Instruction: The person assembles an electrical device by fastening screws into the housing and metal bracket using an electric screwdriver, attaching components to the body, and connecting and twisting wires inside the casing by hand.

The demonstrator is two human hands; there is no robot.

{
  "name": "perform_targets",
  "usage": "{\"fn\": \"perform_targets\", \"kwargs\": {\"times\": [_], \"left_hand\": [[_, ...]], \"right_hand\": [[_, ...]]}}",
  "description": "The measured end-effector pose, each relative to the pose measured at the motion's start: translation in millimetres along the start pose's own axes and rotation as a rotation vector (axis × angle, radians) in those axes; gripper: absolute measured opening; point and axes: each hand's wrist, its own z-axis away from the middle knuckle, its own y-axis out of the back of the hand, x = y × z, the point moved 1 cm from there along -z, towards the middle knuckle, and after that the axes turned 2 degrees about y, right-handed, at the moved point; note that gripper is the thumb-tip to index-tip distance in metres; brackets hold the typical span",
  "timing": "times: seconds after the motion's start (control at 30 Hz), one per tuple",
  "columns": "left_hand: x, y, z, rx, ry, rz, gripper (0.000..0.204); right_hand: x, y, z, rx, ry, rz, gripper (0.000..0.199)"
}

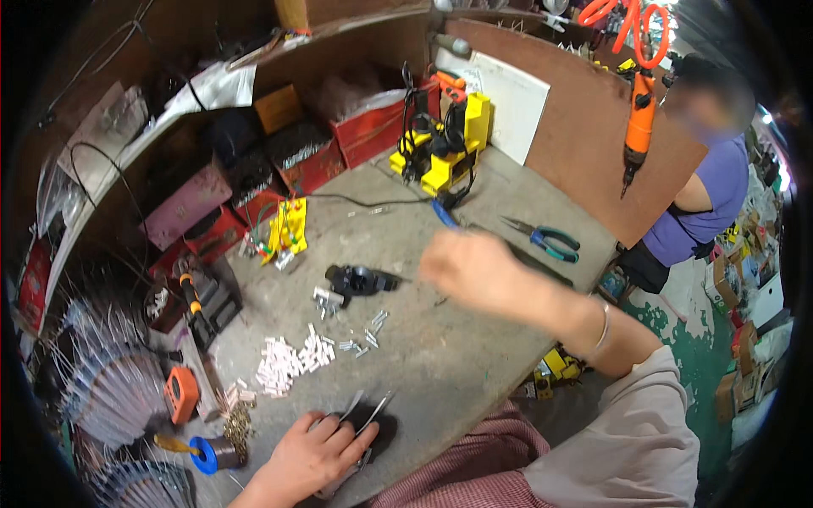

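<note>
My left hand (318, 450) is at the near edge of the bench, its fingers curled over a dark piece with thin shiny metal strips (378, 408) sticking up. Motion smears my right hand (461, 267), raised over the right half of the bench; whether its fingers hold anything is unclear. Just beyond it shows a blue handle (443, 213). Between the hands sits a black plastic housing (362, 280) beside a small metal block (326, 298). Loose screws (371, 335) and a heap of small pale tubes (292, 362) lie nearer.
Pliers (546, 237) lie at the right, beneath a hanging orange power screwdriver (640, 127). Red parts bins (309, 168) and yellow holders (453, 152) line the back. At left are an orange tape measure (181, 394) and a blue spool (205, 455). Another person (711, 186) is at the far right.
</note>
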Motion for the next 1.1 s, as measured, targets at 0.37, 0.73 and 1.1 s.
{"fn": "perform_targets", "kwargs": {"times": [0.37, 0.73, 1.1], "left_hand": [[46.6, -34.0, 32.2, 0.521, 1.272, 1.367, 0.057], [56.5, -55.9, 15.2, 0.428, 1.223, 1.313, 0.059], [79.1, -29.7, 11.8, 0.672, 0.929, 0.562, 0.066]], "right_hand": [[189.2, 57.9, -115.8, 0.310, -0.141, -0.078, 0.042], [142.8, 139.6, -2.1, 0.656, -0.525, 0.322, 0.033], [95.6, 189.4, 57.8, 0.360, -0.795, 0.592, 0.037]]}}
